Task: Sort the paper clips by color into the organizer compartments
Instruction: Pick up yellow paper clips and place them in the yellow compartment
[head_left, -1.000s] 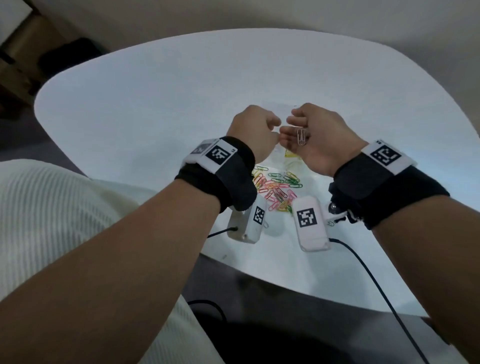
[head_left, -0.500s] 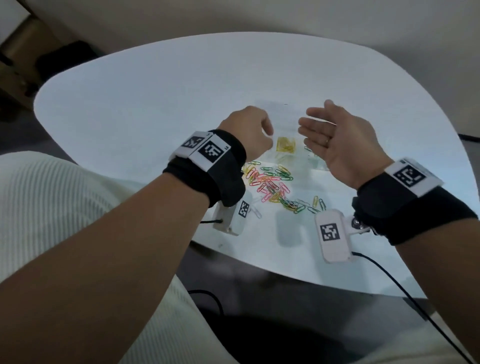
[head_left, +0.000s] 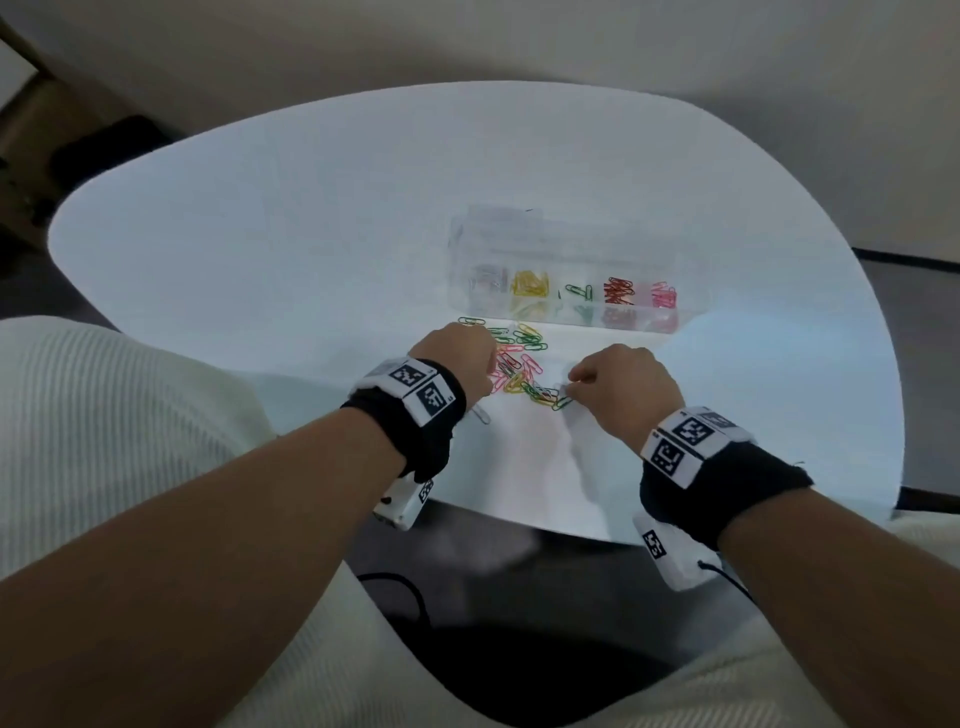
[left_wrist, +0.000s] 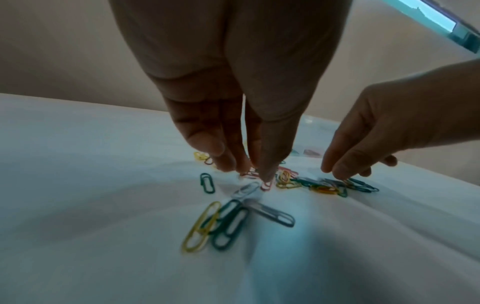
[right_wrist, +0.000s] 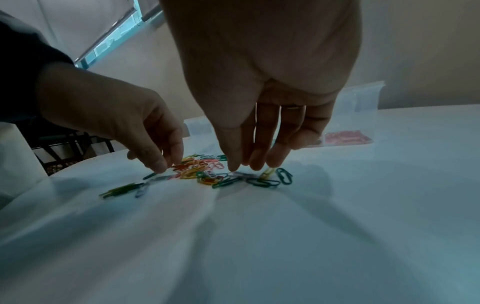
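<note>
Reaching into the loose pile of paper clips (head_left: 519, 366) on the white table (head_left: 291, 244), both hands are down at once. Left hand (head_left: 460, 358) works the pile's left side; in the left wrist view its thumb and fingertips (left_wrist: 266, 174) converge on a pink clip (left_wrist: 267, 185) lying flat just under them, touching it or about to, cannot tell if it is pinched. Right hand (head_left: 621, 387) sits on the pile's right edge, fingertips (right_wrist: 257, 164) bunched and pointing down over a grey clip (right_wrist: 244, 175), with a yellow clip (right_wrist: 268, 172) and green clips (right_wrist: 262, 182) just beside; contact not clear, nothing lifted. Organizer (head_left: 563, 280), clear, sits beyond the pile, away from the body, compartments in a row: pale, yellow, green, red, pink from left to right. Pink compartment is far right, so the right hand is nearer to it; the left hand would cross over.
</note>
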